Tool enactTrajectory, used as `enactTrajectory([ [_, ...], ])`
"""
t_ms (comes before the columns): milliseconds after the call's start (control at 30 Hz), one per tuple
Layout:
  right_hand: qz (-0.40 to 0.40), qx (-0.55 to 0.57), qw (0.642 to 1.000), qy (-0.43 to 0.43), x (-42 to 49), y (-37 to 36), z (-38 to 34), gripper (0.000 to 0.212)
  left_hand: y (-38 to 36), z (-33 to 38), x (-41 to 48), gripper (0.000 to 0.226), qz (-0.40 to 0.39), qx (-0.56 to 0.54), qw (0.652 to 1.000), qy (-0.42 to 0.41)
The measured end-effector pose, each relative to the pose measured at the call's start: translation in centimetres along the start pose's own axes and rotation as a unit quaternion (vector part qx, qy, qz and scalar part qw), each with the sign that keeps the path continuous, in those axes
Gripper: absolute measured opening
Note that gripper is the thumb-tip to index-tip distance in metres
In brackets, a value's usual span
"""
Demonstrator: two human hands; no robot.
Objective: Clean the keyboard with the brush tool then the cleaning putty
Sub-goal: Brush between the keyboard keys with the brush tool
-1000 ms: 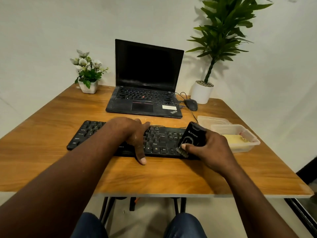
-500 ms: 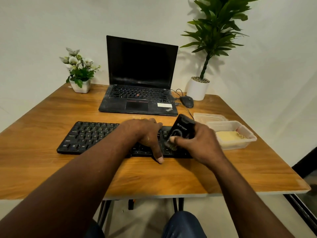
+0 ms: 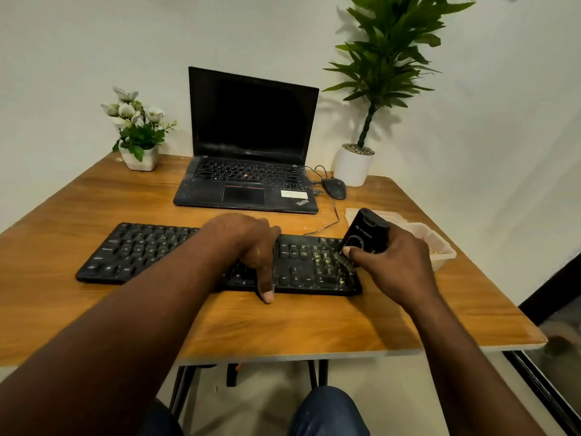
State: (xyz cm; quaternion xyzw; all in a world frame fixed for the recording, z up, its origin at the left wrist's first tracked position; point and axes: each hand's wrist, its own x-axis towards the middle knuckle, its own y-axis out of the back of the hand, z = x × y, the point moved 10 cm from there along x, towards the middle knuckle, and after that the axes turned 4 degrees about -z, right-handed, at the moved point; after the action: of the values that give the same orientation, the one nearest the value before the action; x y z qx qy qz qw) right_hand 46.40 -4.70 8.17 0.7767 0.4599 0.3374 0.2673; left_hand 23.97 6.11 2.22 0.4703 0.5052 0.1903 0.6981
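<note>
A black keyboard (image 3: 141, 250) lies across the wooden table (image 3: 78, 309), with pale specks on the keys at its right end. My left hand (image 3: 248, 243) holds the keyboard at its middle, fingers at the far edge and thumb over the front edge. My right hand (image 3: 393, 265) grips a black brush tool (image 3: 361, 236), tilted, its bristles down on the keys at the right end. Yellowish cleaning putty (image 3: 435, 250) sits in a clear plastic container (image 3: 446, 256) just right of the keyboard, partly hidden behind my right hand.
An open black laptop (image 3: 248, 184) stands behind the keyboard, with a wired mouse (image 3: 334, 187) to its right. A small flower pot (image 3: 140, 158) is at the back left and a tall potted plant (image 3: 353, 165) at the back right. The container's lid (image 3: 352, 213) lies by the brush.
My right hand has swept the brush from the keys near my left hand out to the keyboard's right end. My left hand stays on the keyboard. The camera has shifted slightly.
</note>
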Motion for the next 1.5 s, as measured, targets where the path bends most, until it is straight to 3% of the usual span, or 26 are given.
enactTrajectory([
  [233, -0.027, 0.092, 0.995, -0.016, -0.2, 0.2, 1.4, 0.051, -0.8, -0.1, -0.2, 0.132, -0.056, 0.057, 0.996, 0.039],
  [367, -0.083, 0.108, 0.990, 0.025, -0.2, -2.5, -1.5, 0.047, -0.7, 2.5, -0.1, 0.139, -0.017, 0.015, 1.000, -0.016],
  [600, -0.168, 0.073, 0.981, 0.063, 0.1, -5.1, -3.1, 0.063, -1.0, 1.7, -0.4, 0.150, 0.035, -0.009, 0.999, -0.031],
  [767, -0.151, 0.054, 0.985, 0.065, 0.4, -5.2, -3.0, 0.065, -1.7, 0.5, -0.5, 0.158, 0.083, -0.014, 0.996, -0.027],
  [1100, -0.079, 0.065, 0.992, 0.080, -0.1, -6.4, -6.0, 0.064, -3.0, -1.1, -2.2, 0.153, 0.231, 0.009, 0.972, -0.032],
  [1267, -0.073, -0.012, 0.987, 0.140, -1.0, -8.6, -8.5, 0.071, -2.9, -0.9, -3.1, 0.146, 0.281, 0.023, 0.959, -0.038],
  [1500, -0.048, -0.100, 0.989, 0.101, 0.8, -5.6, -6.7, 0.070, -2.9, -0.7, -4.1, 0.140, 0.302, 0.043, 0.952, -0.021],
])
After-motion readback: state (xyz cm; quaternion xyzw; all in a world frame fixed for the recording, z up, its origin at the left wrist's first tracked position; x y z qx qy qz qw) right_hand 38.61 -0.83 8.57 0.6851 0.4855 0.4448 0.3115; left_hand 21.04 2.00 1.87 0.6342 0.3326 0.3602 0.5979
